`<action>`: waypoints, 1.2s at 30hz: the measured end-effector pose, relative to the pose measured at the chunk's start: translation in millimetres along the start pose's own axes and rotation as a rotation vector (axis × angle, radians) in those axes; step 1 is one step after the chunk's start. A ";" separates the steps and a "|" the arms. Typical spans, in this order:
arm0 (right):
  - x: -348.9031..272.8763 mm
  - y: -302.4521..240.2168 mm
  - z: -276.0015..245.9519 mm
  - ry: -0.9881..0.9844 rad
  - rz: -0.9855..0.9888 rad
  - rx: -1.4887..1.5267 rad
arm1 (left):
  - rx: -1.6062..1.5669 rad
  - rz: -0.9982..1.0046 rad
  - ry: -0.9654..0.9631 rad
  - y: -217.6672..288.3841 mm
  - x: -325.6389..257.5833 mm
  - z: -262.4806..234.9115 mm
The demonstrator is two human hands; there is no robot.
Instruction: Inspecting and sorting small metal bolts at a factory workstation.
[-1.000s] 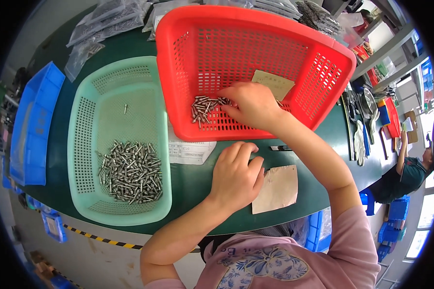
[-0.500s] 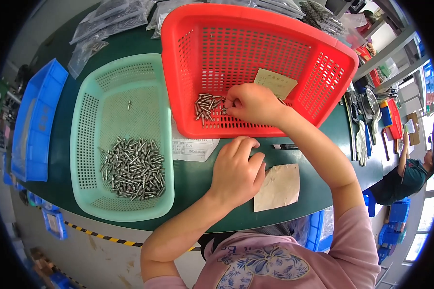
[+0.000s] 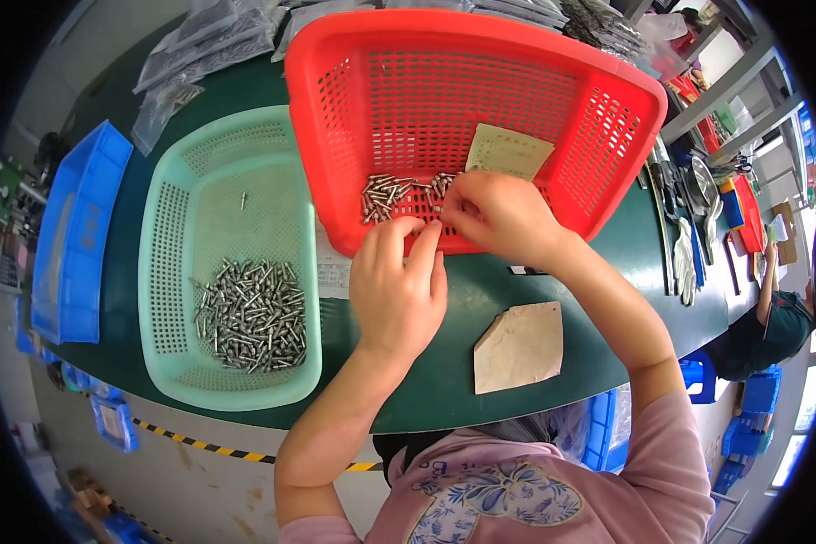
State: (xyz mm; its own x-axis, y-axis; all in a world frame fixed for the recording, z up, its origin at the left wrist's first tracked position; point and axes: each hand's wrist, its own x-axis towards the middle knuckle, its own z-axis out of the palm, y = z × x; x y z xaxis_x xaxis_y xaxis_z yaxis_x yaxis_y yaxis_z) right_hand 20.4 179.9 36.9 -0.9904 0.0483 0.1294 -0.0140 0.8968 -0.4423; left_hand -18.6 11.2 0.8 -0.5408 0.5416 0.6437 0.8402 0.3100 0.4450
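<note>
In front of me a red perforated plastic basket (image 3: 476, 63) stands tilted, its open side toward me. My right hand (image 3: 506, 213) is over its front rim, thumb and fingertips pinched. My left hand (image 3: 399, 286) comes up to the same rim, its bent fingertips almost meeting the right ones. Whatever lies between the fingers is too small or hidden to name. Beside them in the basket lie small metal pins (image 3: 387, 197) in loose heaps. To the left, a pale green perforated basket (image 3: 315, 354) holds a larger pile of similar metal pins (image 3: 252, 317), with a single one lying apart.
A yellowish paper slip (image 3: 510, 150) leans inside the red basket. On the green table lie a brown card (image 3: 519, 349) and a partly covered printed sheet (image 3: 333, 272). A blue bin (image 3: 80, 231) stands far left, plastic bags (image 3: 210, 45) at the back, gloves (image 3: 683, 263) and tools at right.
My left hand has moved up to the red basket's rim, close to my right hand. The right hand has shifted slightly right and toward me, uncovering more pins.
</note>
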 end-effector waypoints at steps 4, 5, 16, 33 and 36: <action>-27.7 -6.4 -12.4 -0.138 0.161 0.403 | -0.022 0.155 -0.012 5.2 1.3 4.0; -32.8 -2.9 -11.2 -0.174 0.186 0.521 | -0.031 0.167 -0.010 8.2 1.8 3.1; 14.3 15.6 5.6 0.107 0.001 0.080 | -0.446 -0.256 -0.012 11.7 -1.8 2.2; 22.6 16.6 8.2 0.007 0.041 0.062 | -0.941 -0.735 -0.067 11.3 -3.7 -1.3; -10.7 -9.1 -5.7 0.063 0.198 0.536 | -1.060 -0.951 -0.135 10.9 -1.0 -8.9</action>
State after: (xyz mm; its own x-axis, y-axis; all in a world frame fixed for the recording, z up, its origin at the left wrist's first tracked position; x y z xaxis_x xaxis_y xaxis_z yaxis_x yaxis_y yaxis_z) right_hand 31.8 173.7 44.6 -0.9714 0.2333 0.0437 0.0866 0.5201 -0.8497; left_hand -9.3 7.0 10.6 -0.8123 0.5500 -0.1939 -0.2924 -0.0964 0.9514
